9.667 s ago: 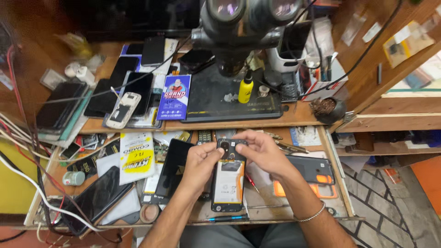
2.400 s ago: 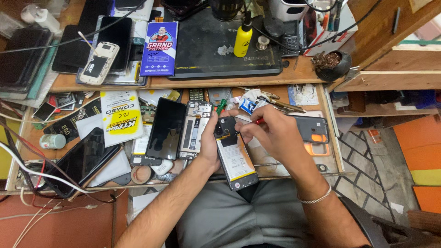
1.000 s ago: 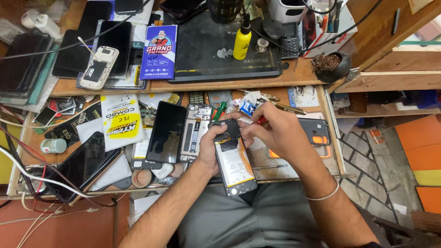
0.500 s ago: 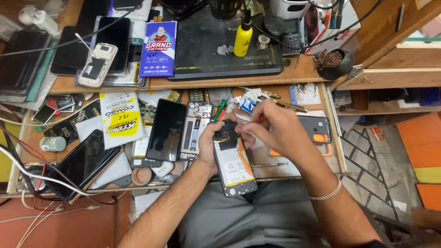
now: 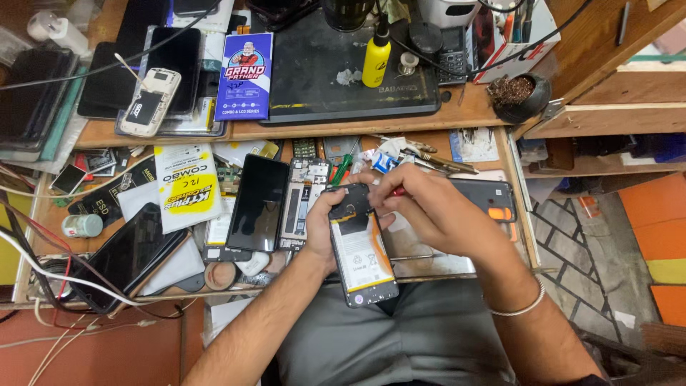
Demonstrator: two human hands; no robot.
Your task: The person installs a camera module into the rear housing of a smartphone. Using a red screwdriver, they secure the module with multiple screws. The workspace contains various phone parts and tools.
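Observation:
My left hand (image 5: 321,229) grips an opened phone (image 5: 361,246) by its left edge, back cover off, with the white battery and black top cover showing. The phone tilts over the edge of the drawer tray above my lap. My right hand (image 5: 429,211) holds a red-handled screwdriver (image 5: 395,191), its tip at the phone's upper right corner. A silver bracelet circles my right wrist.
A black phone screen (image 5: 259,202) and a bare phone frame (image 5: 301,204) lie left of my hands. Yellow-white packets (image 5: 184,187), another phone (image 5: 132,257), tweezers (image 5: 439,163) and cables crowd the tray. The upper shelf holds a black mat (image 5: 336,78), yellow bottle (image 5: 376,63), blue box (image 5: 244,75).
Over the last second my hands and the opened phone stay almost in place; my right hand shifts slightly over the phone's top. Earlier I worked higher on the tray.

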